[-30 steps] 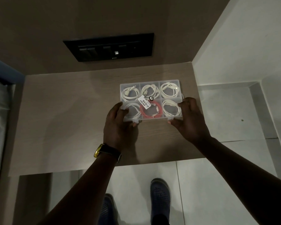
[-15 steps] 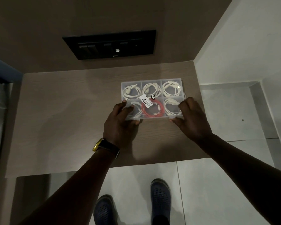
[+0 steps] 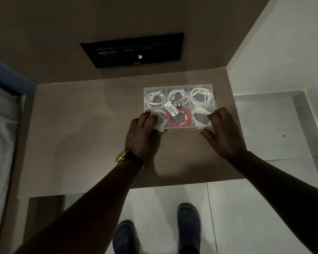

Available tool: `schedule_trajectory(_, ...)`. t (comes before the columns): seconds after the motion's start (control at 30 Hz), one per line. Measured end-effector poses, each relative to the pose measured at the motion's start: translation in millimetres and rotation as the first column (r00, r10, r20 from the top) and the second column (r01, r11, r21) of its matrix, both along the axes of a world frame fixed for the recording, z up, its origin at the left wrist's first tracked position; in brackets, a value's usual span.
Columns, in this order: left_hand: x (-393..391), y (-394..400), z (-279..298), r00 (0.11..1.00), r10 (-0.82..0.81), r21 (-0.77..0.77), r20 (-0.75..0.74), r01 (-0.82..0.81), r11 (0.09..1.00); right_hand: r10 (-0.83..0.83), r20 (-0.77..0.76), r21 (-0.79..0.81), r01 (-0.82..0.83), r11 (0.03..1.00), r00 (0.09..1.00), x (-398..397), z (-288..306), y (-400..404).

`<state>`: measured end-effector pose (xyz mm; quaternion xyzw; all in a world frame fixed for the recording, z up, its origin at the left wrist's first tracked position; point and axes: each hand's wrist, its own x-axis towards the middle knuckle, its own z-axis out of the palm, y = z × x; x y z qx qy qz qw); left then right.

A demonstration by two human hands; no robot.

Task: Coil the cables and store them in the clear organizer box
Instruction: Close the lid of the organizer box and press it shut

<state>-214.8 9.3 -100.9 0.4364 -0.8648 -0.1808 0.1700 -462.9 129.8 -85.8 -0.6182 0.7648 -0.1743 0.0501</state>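
Observation:
The clear organizer box (image 3: 179, 88) lies on the wooden table with its lid down. Several coiled white cables (image 3: 200, 97) fill most compartments, and a coiled red cable (image 3: 180, 119) sits in the near middle one. A barcode label (image 3: 171, 109) and a small black sticker are on the lid. My left hand (image 3: 142, 132) presses on the box's near left corner, fingers on the lid and thumb at the front latch. My right hand (image 3: 222, 132) grips the near right corner, fingers curled on top and thumb at the front edge.
The wooden table (image 3: 84, 129) runs left of the box. A black switch panel (image 3: 132, 50) is on the wall behind. A bed edge (image 3: 2, 125) lies at the far left. White tiled floor and my two dark shoes (image 3: 188, 226) are below the table's front edge.
Both hands have shifted slightly on the box's near corners, fingers pressing down on the lid. The box stays in place on the table.

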Motion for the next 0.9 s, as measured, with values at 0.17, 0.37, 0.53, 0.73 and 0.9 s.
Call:
schedule_trajectory(0.17, 11.4, -6.3, 8.2, 0.997, -0.076, 0.050, -0.031, 0.077, 0.996, -0.012, 0.041, -0.018, 0.013, 1.000, 0.999, -0.1, 0.2, 0.2)
schedule_trajectory(0.37, 15.5, -2.5, 25.1, 0.984, -0.108, 0.075, -0.142, 0.119, 0.990, -0.026, 0.086, -0.040, 0.030, 0.999, 0.996, 1.6, -1.2, 1.2)
schedule_trajectory(0.53, 7.5, -2.7, 17.5, 0.982, -0.011, 0.035, -0.189, 0.018, 0.999, -0.036, 0.077, -0.064, 0.041, 0.997, 0.996, 1.3, -6.8, 1.1)
schedule_trajectory(0.73, 7.6, -10.1, 7.4, 0.996, -0.081, -0.089, -0.026, 0.078, 0.993, 0.006, -0.016, -0.051, -0.007, 0.999, 1.000, -4.5, -11.8, 1.7)
schedule_trajectory(0.9, 5.6, -14.2, 15.3, 0.994, -0.089, -0.062, -0.071, 0.084, 0.994, -0.021, 0.037, -0.074, 0.024, 0.997, 0.999, -3.4, -8.8, 1.7)
